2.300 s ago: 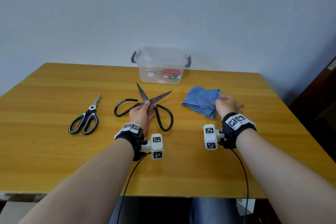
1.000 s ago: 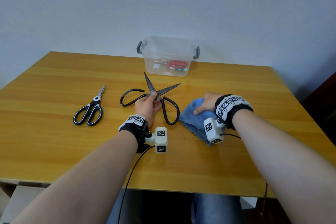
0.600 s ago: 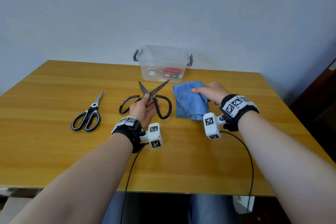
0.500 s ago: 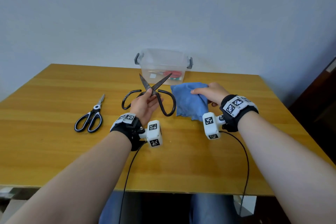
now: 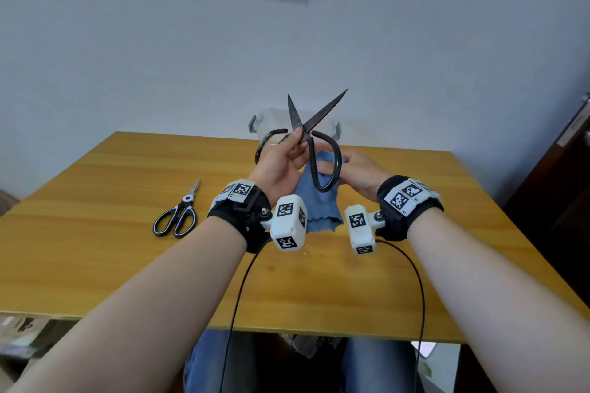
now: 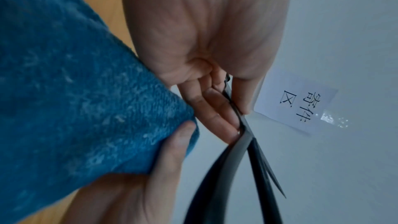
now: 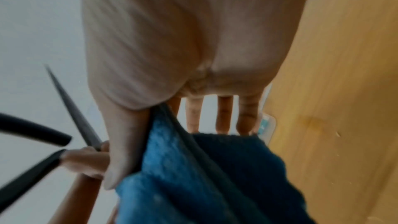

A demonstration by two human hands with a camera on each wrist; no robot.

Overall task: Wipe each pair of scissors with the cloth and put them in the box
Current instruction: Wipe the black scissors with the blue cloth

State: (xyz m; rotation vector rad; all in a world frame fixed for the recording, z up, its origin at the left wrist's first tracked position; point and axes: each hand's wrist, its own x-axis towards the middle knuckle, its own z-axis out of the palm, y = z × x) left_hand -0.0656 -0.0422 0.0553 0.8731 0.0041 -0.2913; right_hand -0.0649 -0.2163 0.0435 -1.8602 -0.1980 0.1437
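The left hand (image 5: 281,166) pinched the large black scissors (image 5: 311,137) at the pivot, blades spread and pointing up, raised in front of the box (image 5: 255,124). The right hand (image 5: 357,174) gripped the blue cloth (image 5: 314,204) just beside the handle loops — thumb clamped on the fabric. The scissors looked rigid, heavy, sharp-tipped; best held at pivot or loops. The cloth was soft and limp. Smaller scissors (image 5: 177,217) lay on the desk (image 5: 95,249), left of the box.
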